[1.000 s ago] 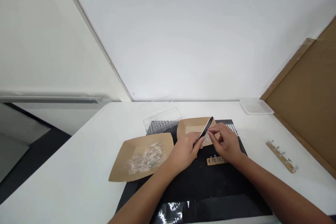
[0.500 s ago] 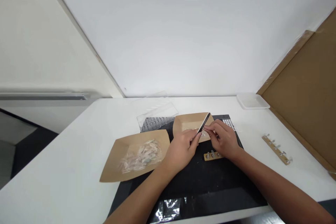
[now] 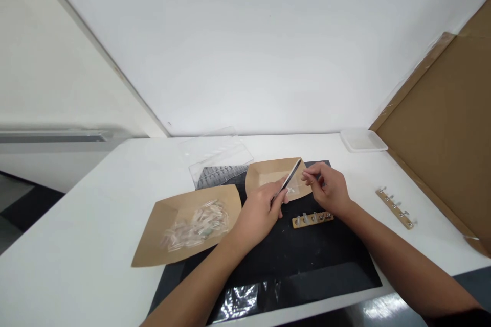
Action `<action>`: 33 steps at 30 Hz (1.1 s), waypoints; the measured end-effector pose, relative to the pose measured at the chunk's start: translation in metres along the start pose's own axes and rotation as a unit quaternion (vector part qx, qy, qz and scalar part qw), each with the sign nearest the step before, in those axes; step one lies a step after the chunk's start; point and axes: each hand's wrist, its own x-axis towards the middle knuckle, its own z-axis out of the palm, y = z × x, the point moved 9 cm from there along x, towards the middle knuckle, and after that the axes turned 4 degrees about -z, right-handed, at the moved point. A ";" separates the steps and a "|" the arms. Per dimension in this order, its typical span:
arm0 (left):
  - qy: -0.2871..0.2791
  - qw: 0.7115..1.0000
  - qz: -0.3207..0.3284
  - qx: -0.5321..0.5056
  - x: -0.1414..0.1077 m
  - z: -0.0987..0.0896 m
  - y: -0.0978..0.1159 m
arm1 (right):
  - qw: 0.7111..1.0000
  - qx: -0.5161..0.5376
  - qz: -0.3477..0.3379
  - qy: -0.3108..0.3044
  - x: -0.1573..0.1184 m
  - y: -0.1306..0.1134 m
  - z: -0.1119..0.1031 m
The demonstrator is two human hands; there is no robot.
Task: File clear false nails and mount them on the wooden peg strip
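1. Left hand [image 3: 259,214] closed round the lower shaft of black tweezers [image 3: 288,179], pinching them. Can't tell which end is the tip.
2. Tweezers' long axis runs diagonally, near-left to far-right, across the far kraft paper tray [image 3: 268,173], which sits at the far edge of the black mat [image 3: 299,250].
3. Small clear piece [image 3: 291,190] lies on that tray, just beside the shaft, between both hands.
4. Right hand [image 3: 326,189] is nearer the tweezers' upper end: thumb and index pressed together, just right of the shaft. Anything between them is too small to tell.
5. Near-left on the mat: second kraft paper tray [image 3: 153,240] with a heap of clear pieces [image 3: 197,227].
6. Centre of the mat: wooden strip with metal studs [image 3: 312,220], just below right hand.
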 end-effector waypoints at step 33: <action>0.078 0.996 0.022 0.044 -0.006 -0.001 0.003 | 0.967 -0.197 -0.156 -0.040 0.011 -0.050 0.030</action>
